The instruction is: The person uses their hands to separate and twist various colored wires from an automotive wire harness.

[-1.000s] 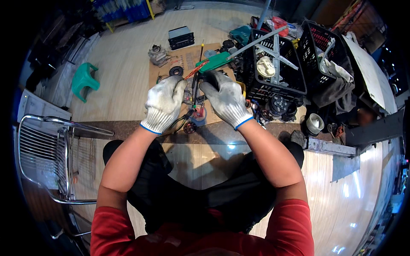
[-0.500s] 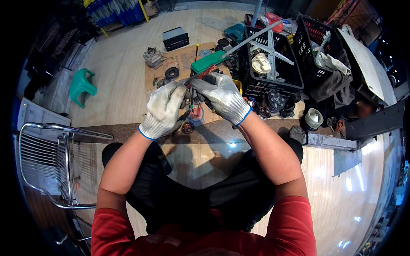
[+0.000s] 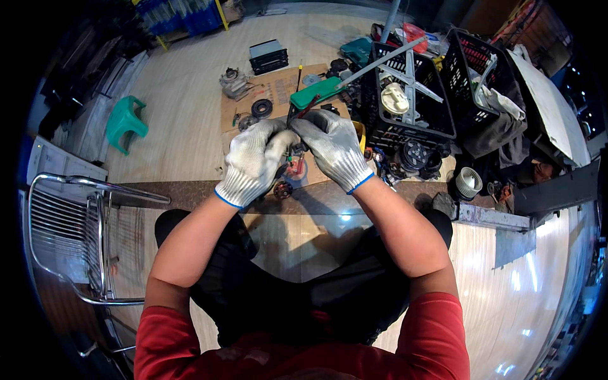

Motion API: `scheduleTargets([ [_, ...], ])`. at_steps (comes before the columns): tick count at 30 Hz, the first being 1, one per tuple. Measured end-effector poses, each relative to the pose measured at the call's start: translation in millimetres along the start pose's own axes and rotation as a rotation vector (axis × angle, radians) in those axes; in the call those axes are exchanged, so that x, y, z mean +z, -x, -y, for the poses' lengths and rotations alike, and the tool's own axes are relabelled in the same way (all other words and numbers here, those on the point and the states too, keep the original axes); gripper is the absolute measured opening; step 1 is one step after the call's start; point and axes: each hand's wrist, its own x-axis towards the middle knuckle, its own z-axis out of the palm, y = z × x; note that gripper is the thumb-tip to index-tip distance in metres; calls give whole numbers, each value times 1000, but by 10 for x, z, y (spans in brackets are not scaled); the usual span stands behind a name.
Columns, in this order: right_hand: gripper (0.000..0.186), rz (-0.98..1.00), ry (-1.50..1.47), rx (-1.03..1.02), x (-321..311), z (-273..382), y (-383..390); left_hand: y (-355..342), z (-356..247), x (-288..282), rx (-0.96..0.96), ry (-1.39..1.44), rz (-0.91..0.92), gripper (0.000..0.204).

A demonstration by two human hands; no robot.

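My left hand, in a white knit glove with a blue hem, is closed, its fingertips meeting those of my right hand, also gloved and closed. A thin red-and-dark piece sticks up between them from my right hand's fingers; the rest is hidden. Around them on a cardboard sheet lie a long green case with a metal bar on it, a dark ring, a grey metal housing and a small copper-wound part below.
Black crates with metal parts stand at right, beside a white fan wheel, pulleys and a metal frame. A steel chair and green stool are at left. Black stacked pieces lie behind the cardboard.
The red piece, longer and pointing up-right earlier, is now mostly covered by my fingers. My left hand has moved right, closer against my right hand; the camera's view shifted slightly and back.
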Motion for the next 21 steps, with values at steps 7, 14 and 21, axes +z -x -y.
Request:
scheduleTargets([
  [7, 26, 155, 189, -340, -116, -41, -39, -27, 212, -123, -409, 704, 341, 31],
  [14, 20, 227, -150, 180, -168, 207, -28, 36, 373, -91, -569, 1251, 405, 26],
  [21, 30, 111, 26, -98, -37, -97, -27, -16, 171, -56, -302, 266, 159, 37],
])
